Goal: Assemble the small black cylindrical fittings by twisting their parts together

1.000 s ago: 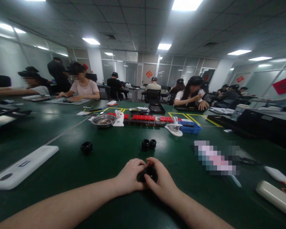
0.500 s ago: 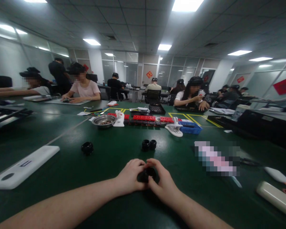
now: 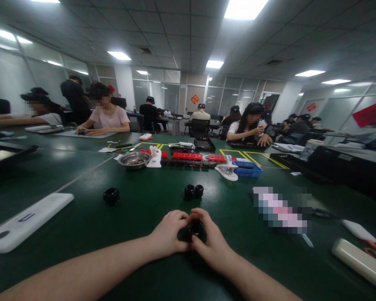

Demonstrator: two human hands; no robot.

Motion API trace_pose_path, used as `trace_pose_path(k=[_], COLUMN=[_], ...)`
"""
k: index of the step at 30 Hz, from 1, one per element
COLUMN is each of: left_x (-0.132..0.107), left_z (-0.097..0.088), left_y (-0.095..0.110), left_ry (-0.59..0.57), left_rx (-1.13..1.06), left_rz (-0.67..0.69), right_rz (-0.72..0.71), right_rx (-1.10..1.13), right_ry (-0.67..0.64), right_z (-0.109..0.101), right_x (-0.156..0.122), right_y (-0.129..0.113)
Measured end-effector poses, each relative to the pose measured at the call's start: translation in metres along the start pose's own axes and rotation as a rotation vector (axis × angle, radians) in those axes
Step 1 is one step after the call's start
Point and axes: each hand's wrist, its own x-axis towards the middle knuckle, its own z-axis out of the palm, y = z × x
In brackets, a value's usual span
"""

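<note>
Both my hands are together low in the middle, closed around a black ring-shaped plastic part. My left hand grips it from the left, with its fingers curled over the far side. From the right, my right hand holds it between thumb and fingers. The round opening of the part faces up toward me, and the rest is partly hidden by my fingers. Just beyond my hands, two similar black parts stand side by side on the green table. Another black part stands alone to the left.
A white slab-like object lies at left. Farther back are a metal bowl, white clips, red strips and a blue tray. At right lie a blurred-out item and a cream bar. Several people sit beyond.
The black part has turned between my fingers, so its round opening shows more plainly. My hands stay in nearly the same place, and the view has shifted slightly.
</note>
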Motion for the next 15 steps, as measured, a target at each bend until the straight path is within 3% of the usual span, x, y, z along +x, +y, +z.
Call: trace_pose_path(k=[8,15], left_x=[0.0001,-0.0001], left_z=[0.0022,-0.0021], left_y=[-0.0012,0.0032], left_ry=[0.006,-0.009], left_rx=[0.013,-0.009], left_rz=[0.005,-0.006], right_rz=[0.078,-0.017], right_rx=[-0.123,-0.069], right_ry=[0.129,0.046], right_z=[0.0015,0.0006], right_x=[0.0013,-0.0011], right_y=[0.003,-0.0003])
